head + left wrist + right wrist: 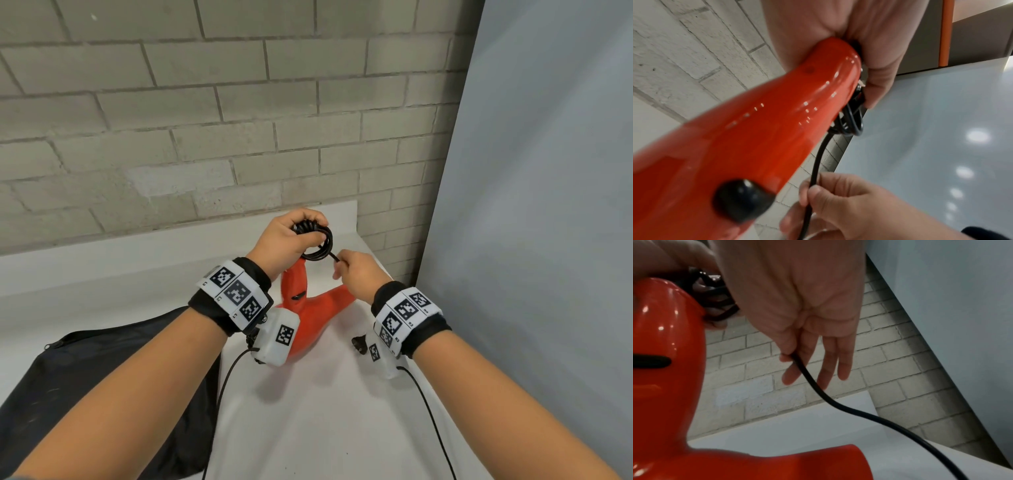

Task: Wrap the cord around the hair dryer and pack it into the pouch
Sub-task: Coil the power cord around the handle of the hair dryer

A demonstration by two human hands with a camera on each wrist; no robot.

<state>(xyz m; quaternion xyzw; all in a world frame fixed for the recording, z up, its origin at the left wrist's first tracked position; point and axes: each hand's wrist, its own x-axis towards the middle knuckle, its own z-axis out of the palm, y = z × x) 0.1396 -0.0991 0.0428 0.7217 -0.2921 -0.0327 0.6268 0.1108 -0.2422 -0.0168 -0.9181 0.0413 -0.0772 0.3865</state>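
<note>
The red hair dryer [308, 318] stands on the white table with its handle pointing up. My left hand [301, 224] grips the handle's tip [834, 65] and holds several coils of the black cord [329, 240] against it. To the right and slightly lower, my right hand [342, 265] pinches the free cord [813, 382] between thumb and forefinger, its other fingers straight. The cord's plug [359, 343] lies on the table below my right wrist. The black pouch [102, 377] lies at the left, under my left forearm. The dryer's nozzle [797, 464] points right.
The table [308, 428] ends at a grey brick wall [205, 137] behind. A pale grey board [531, 205] leans along the right side. Thin black cables [428, 411] run from both wrist cameras toward me.
</note>
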